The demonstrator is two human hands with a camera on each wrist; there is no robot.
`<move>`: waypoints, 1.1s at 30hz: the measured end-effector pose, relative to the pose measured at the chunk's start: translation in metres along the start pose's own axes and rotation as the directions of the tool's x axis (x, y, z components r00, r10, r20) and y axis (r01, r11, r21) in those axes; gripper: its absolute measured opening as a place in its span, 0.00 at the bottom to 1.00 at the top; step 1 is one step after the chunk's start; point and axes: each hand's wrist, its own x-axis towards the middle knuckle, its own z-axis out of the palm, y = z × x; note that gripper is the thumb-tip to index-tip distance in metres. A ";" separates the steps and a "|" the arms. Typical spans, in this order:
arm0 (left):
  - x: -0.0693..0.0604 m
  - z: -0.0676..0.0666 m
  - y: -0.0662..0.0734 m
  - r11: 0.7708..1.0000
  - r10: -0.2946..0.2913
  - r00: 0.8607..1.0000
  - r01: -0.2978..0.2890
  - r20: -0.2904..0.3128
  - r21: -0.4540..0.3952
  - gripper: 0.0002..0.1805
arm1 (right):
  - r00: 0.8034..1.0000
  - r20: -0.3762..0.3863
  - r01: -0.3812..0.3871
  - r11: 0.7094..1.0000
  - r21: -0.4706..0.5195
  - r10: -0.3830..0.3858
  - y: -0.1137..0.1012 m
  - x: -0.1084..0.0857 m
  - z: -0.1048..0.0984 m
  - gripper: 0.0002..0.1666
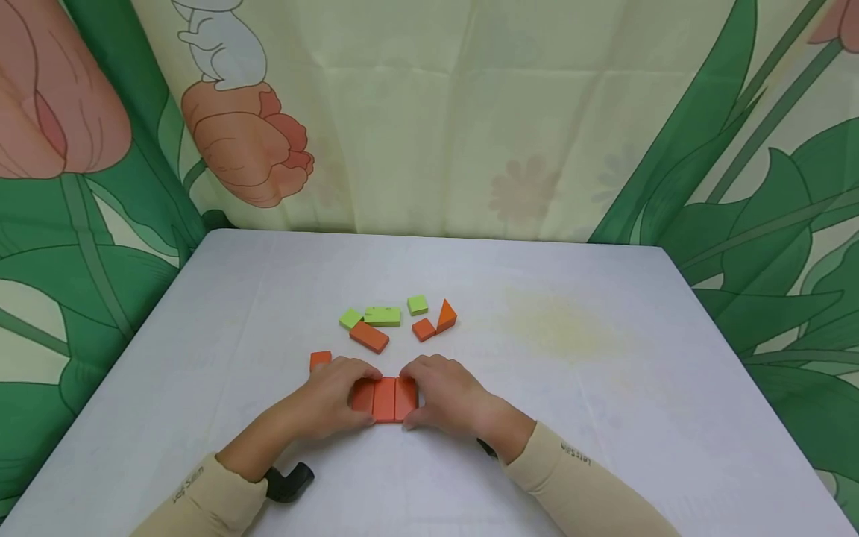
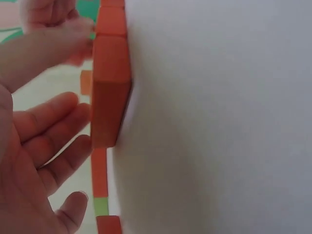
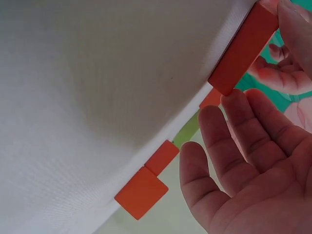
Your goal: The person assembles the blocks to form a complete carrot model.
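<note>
Fingers [image 1: 359, 367] of left hand [image 1: 329, 399] and right hand [image 1: 451, 394] pinch both ends of a block row [image 1: 384, 400], seemingly squaring it; gentle release likely suits next.

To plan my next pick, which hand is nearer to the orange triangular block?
Right. The right hand is just in front of the orange triangular block; the left hand, farther left.

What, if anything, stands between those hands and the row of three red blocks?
Nothing visible: the left hand and right hand hold the red row at opposite ends. One orange block lies beyond the left hand, not between.
</note>
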 end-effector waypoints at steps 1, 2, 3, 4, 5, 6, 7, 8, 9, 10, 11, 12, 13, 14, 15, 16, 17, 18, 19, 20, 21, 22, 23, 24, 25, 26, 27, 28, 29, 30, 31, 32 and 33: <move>0.001 -0.001 0.000 1.000 -0.003 1.000 0.003 0.006 -0.009 0.29 | 1.000 -0.001 0.001 1.000 -0.004 -0.001 0.000 0.000 0.000 0.36; 0.003 -0.003 0.000 1.000 -0.010 1.000 0.010 0.009 -0.013 0.29 | 1.000 -0.001 0.002 1.000 -0.008 -0.002 0.000 0.000 0.000 0.36; 0.005 -0.006 -0.001 1.000 -0.020 1.000 0.020 0.009 -0.021 0.29 | 1.000 -0.001 0.003 1.000 -0.012 -0.003 0.000 0.000 0.000 0.36; 0.008 -0.010 -0.001 0.999 -0.030 1.000 0.030 0.005 -0.025 0.28 | 1.000 -0.002 0.004 1.000 -0.016 -0.004 0.000 0.000 0.000 0.36; 0.012 -0.014 -0.002 0.999 -0.040 0.999 0.040 -0.002 -0.030 0.27 | 1.000 -0.003 0.006 1.000 -0.021 -0.006 0.000 0.000 -0.001 0.36; 0.017 -0.018 -0.003 0.999 -0.048 0.999 0.048 -0.012 -0.026 0.26 | 1.000 -0.004 0.006 1.000 -0.025 -0.006 0.000 0.000 -0.001 0.36; 0.023 -0.024 -0.004 0.998 -0.053 0.998 0.053 -0.026 -0.016 0.26 | 1.000 -0.004 0.005 1.000 -0.028 -0.005 0.000 0.000 -0.001 0.36; 0.029 -0.029 -0.005 0.998 -0.060 0.997 0.060 -0.040 -0.004 0.25 | 1.000 -0.003 0.003 1.000 -0.028 -0.003 0.000 0.000 -0.001 0.36; 0.036 -0.034 -0.007 0.998 -0.066 0.997 0.067 -0.050 0.009 0.26 | 1.000 -0.003 0.001 1.000 -0.030 -0.001 0.000 0.000 -0.001 0.36; 0.044 -0.039 -0.009 0.997 -0.069 0.996 0.071 -0.057 0.024 0.26 | 1.000 -0.002 -0.001 1.000 -0.030 0.001 0.000 0.000 -0.002 0.36; 0.051 -0.043 -0.011 0.997 -0.072 0.995 0.075 -0.062 0.037 0.26 | 1.000 -0.001 -0.003 1.000 -0.030 0.003 0.000 0.000 -0.001 0.36; 0.058 -0.047 -0.013 0.995 -0.080 0.995 0.084 -0.063 0.049 0.27 | 1.000 0.001 -0.006 1.000 -0.029 0.006 0.000 0.001 -0.001 0.36; 0.065 -0.051 -0.015 0.994 -0.089 0.994 0.092 -0.058 0.054 0.27 | 1.000 0.003 -0.009 1.000 -0.026 0.009 0.000 0.001 -0.001 0.36; 0.071 -0.053 -0.017 0.993 -0.104 0.993 0.106 -0.049 0.055 0.27 | 1.000 0.005 -0.012 1.000 -0.024 0.012 0.000 0.001 -0.001 0.36; 0.077 -0.055 -0.019 0.991 -0.115 0.993 0.117 -0.040 0.059 0.27 | 1.000 0.007 -0.014 1.000 -0.024 0.015 0.000 0.001 0.000 0.36; 0.083 -0.056 -0.020 0.990 -0.127 0.991 0.129 -0.029 0.058 0.26 | 1.000 0.009 -0.018 1.000 -0.022 0.018 -0.001 0.001 0.000 0.36; 0.088 -0.057 -0.021 0.988 -0.143 0.990 0.144 -0.017 0.061 0.25 | 1.000 0.010 -0.020 1.000 -0.019 0.020 -0.001 0.001 0.000 0.36; 0.093 -0.057 -0.022 0.985 -0.160 0.987 0.160 -0.008 0.063 0.25 | 1.000 0.012 -0.023 1.000 -0.017 0.023 -0.001 0.001 0.000 0.36; 0.097 -0.057 -0.023 0.983 -0.172 0.985 0.171 0.000 0.070 0.25 | 1.000 0.013 -0.025 1.000 -0.016 0.025 -0.001 0.001 0.000 0.36; 0.101 -0.057 -0.024 0.980 -0.183 0.983 0.182 0.005 0.080 0.24 | 1.000 0.014 -0.026 1.000 -0.016 0.026 -0.001 0.001 0.000 0.36; 0.105 -0.056 -0.025 0.978 -0.190 0.982 0.188 0.010 0.095 0.24 | 1.000 0.015 -0.027 1.000 -0.015 0.027 -0.002 0.001 0.000 0.36; 0.108 -0.055 -0.025 0.975 -0.196 0.981 0.193 0.014 0.106 0.24 | 0.999 0.015 -0.028 0.999 -0.015 0.028 -0.002 0.001 0.000 0.36; 0.111 -0.054 -0.026 0.973 -0.197 0.980 0.194 0.014 0.122 0.23 | 0.999 0.015 -0.029 0.999 -0.016 0.029 -0.002 0.001 0.000 0.36; 0.113 -0.054 -0.026 0.973 -0.194 0.981 0.190 0.012 0.134 0.23 | 0.999 0.015 -0.030 0.999 -0.019 0.030 -0.002 0.001 0.000 0.36; 0.115 -0.053 -0.026 0.971 -0.192 0.981 0.188 0.011 0.145 0.22 | 0.999 0.014 -0.031 0.999 -0.020 0.032 -0.002 0.001 0.000 0.36; 0.116 -0.053 -0.026 0.971 -0.190 0.982 0.187 0.008 0.152 0.22 | 0.999 0.014 -0.033 0.999 -0.020 0.034 -0.003 0.001 0.000 0.36; 0.118 -0.052 -0.026 0.970 -0.188 0.982 0.185 0.006 0.158 0.21 | 0.999 0.014 -0.035 0.999 -0.019 0.036 -0.003 0.001 0.000 0.36; 0.119 -0.052 -0.026 0.970 -0.189 0.982 0.187 0.002 0.157 0.20 | 0.999 0.015 -0.037 0.999 -0.019 0.038 -0.003 0.001 0.000 0.36; 0.120 -0.051 -0.026 0.970 -0.193 0.981 0.190 0.000 0.154 0.19 | 0.999 0.016 -0.039 0.999 -0.019 0.039 -0.003 0.001 0.000 0.36; 0.121 -0.051 -0.026 0.969 -0.199 0.980 0.197 -0.001 0.147 0.18 | 0.999 0.016 -0.040 0.999 -0.018 0.041 -0.003 0.001 0.000 0.36; 0.122 -0.051 -0.026 0.969 -0.202 0.979 0.200 -0.001 0.143 0.18 | 0.999 0.016 -0.041 0.999 -0.018 0.041 -0.003 0.001 -0.001 0.37; 0.123 -0.050 -0.026 0.970 -0.203 0.979 0.202 -0.001 0.139 0.17 | 0.999 0.016 -0.040 0.999 -0.019 0.040 -0.003 0.001 -0.001 0.37; 0.124 -0.050 -0.027 0.969 -0.206 0.979 0.204 0.004 0.137 0.17 | 0.999 0.015 -0.039 0.999 -0.022 0.039 -0.003 0.001 -0.001 0.37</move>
